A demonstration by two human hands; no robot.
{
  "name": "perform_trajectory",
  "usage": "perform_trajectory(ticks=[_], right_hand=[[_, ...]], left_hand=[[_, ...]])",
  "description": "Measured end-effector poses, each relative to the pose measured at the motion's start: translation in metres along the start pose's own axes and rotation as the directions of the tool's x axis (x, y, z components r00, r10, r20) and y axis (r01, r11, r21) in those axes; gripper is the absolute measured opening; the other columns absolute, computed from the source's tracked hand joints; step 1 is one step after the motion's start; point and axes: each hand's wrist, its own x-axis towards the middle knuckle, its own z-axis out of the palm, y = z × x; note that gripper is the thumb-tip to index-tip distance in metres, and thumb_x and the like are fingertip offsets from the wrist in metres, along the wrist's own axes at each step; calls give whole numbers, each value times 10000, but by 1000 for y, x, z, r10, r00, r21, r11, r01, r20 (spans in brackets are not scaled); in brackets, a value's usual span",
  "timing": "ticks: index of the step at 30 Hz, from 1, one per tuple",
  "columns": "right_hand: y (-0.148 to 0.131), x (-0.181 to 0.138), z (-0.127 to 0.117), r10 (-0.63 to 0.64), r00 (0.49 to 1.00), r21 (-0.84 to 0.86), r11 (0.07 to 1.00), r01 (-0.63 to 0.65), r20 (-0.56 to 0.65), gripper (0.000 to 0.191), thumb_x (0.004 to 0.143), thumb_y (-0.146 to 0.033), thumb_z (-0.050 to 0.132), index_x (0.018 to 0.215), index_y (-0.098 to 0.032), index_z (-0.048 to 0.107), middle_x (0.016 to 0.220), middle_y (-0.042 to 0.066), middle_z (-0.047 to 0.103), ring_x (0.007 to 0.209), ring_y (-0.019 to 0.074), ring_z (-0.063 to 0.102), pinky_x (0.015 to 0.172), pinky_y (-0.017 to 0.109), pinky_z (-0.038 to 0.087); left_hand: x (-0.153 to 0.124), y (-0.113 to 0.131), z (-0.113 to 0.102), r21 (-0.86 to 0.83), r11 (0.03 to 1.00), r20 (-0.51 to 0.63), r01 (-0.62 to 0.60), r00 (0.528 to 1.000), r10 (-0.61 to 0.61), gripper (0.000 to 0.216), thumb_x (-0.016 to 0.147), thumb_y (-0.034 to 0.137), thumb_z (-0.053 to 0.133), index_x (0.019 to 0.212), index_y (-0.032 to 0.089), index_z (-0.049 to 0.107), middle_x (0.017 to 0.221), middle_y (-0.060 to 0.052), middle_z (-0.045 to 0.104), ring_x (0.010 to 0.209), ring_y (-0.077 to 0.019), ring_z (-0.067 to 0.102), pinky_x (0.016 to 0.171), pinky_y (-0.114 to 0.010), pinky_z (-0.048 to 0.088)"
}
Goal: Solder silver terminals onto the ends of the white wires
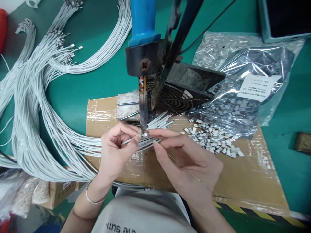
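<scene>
A soldering iron (143, 118) with a blue handle is clamped upright, its tip pointing down between my hands. My left hand (119, 147) is closed, thumb and forefinger pinching the end of a white cable right at the tip. A small light metal piece (145, 134) shows beside those fingertips; how it joins the cable is too small to tell. My right hand (187, 158) pinches a thin strand of solder wire (198, 180), which trails back across the palm. Its forefinger reaches close to the tip. Behind and under my left hand runs a bundle of white cables (89, 144).
Cardboard (243, 181) covers the green table (97, 84). Loose metal pieces (218, 139) lie right, beside a plastic bag of similar pieces (243, 87). A black fan (179, 97) stands behind the iron. Long cable bundles (26, 129) fill the left. A dark-screened device (286, 19) sits back right.
</scene>
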Motion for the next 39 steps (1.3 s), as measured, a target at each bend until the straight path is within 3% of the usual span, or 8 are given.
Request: perform_trajectory(ticks=[9,16,24,33,39], right_hand=[[-1,0,1,10,1000,5,1000,-10,-4,192,982,-96,743,875,-252,711,1100,32,860,1030,224,842,882,326,659],[0,0,2,11,1000,13,1000,-11,-17,197,963,-76,760,891,-255,724,1126,24,858,1028,208,838,897,313,659],[0,1,2,-1,1000,0,1000,1,-26,207,957,-64,767,889,-257,733,1127,18,860,979,196,835,886,310,664],[-5,-1,2,71,997,-4,997,-72,-39,188,996,-126,749,862,-256,723,1121,38,858,979,214,831,928,354,663],[-1,0,2,68,998,19,998,-68,-19,190,982,-99,755,883,-259,725,1147,11,854,1006,183,824,936,310,643]], left_hand=[[0,1,2,8,1000,-23,25,999,-24,156,745,86,859,704,191,751,807,-37,795,532,-77,508,459,-202,363],[-3,4,5,58,998,-56,-31,998,34,149,745,68,854,707,182,766,807,-30,784,514,-61,454,442,-192,320],[-4,6,6,106,990,-55,-89,994,95,136,787,94,836,715,183,763,802,-37,781,525,-72,476,462,-190,361],[-3,5,5,93,993,-42,-74,996,78,142,762,76,848,713,185,771,804,-35,782,530,-73,477,458,-196,355],[-3,3,4,92,993,-38,-71,996,75,140,778,69,828,715,184,775,820,-39,789,540,-68,483,458,-186,347]])
